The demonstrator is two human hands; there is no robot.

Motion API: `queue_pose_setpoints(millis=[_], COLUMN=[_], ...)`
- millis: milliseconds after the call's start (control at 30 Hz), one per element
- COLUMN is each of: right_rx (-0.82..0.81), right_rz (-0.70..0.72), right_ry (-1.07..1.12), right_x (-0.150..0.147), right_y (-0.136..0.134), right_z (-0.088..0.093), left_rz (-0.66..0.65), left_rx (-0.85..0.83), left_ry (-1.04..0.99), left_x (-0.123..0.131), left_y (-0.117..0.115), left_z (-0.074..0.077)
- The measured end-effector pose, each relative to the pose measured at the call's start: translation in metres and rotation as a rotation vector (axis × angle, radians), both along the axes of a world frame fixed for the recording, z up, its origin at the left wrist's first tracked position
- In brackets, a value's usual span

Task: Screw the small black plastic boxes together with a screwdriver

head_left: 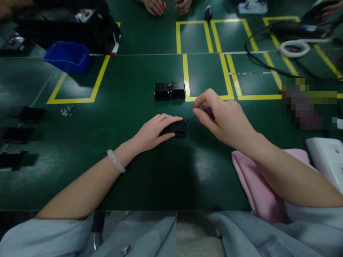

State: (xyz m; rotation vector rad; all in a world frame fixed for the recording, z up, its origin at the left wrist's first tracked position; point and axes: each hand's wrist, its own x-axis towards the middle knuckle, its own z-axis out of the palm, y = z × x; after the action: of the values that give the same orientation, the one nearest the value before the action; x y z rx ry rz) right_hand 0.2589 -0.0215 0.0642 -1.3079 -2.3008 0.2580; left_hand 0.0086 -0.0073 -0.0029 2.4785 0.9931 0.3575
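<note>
My left hand (158,130) grips a small black box (178,128) on the green table, thumb on the near side and fingers on the far side. In my right hand (218,116) is a screwdriver (190,119), its handle mostly hidden by the fingers. The thin shaft slants down leftward, and its tip meets the box's right end, where a small screw seems to sit. Two similar black boxes (162,91) stand side by side just beyond, with shiny screws at their ends.
Loose screws (66,111) lie to the left, near a blue bin (68,57). More black parts (18,135) sit at the left edge. A pink cloth (257,178) lies under my right forearm, beside a white device (328,157). Another person's hands (154,6) rest across the table.
</note>
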Motion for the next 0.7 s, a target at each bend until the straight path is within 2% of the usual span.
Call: queue_pose_setpoints(millis=[700], right_rx=[-0.027], right_rz=[-0.001], right_ry=[0.011], right_x=[0.0009], right_y=[0.0001], right_z=[0.0006], left_rz=[-0.008], left_rx=[-0.020], left_ry=[-0.010], left_x=[-0.0001], left_y=[0.0001], left_z=[0.0008])
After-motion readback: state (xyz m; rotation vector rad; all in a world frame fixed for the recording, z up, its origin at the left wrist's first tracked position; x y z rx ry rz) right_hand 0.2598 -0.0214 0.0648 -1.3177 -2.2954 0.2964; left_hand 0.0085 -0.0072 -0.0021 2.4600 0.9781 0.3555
